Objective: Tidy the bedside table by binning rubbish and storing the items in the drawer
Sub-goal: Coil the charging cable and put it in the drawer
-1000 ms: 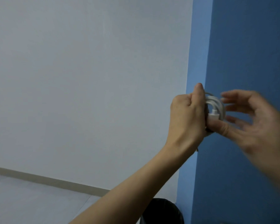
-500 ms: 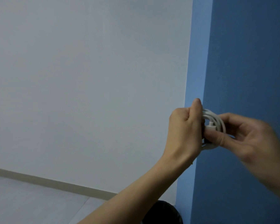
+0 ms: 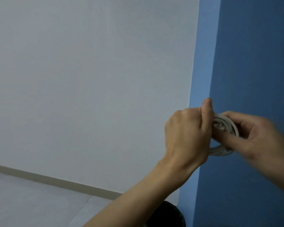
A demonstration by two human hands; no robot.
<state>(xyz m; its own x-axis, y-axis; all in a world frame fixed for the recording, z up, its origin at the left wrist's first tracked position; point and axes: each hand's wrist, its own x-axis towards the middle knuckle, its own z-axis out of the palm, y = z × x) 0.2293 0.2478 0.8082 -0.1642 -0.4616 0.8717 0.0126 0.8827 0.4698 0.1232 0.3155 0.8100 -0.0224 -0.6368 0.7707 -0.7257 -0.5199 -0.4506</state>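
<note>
A white wall (image 3: 88, 79) fills the left, and a black bin (image 3: 169, 215) sits at the bottom edge beneath the forearm. The left hand (image 3: 187, 136) grips one side of a coiled white cable (image 3: 226, 123), thumb up, in the air before the blue wall (image 3: 252, 46). The right hand (image 3: 256, 138), splayed a second ago, now curls its fingers round the coil's other side. Both hands sit lower than before.

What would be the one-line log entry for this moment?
left hand grips coiled white cable | right hand pinches cable | black bin below
</note>
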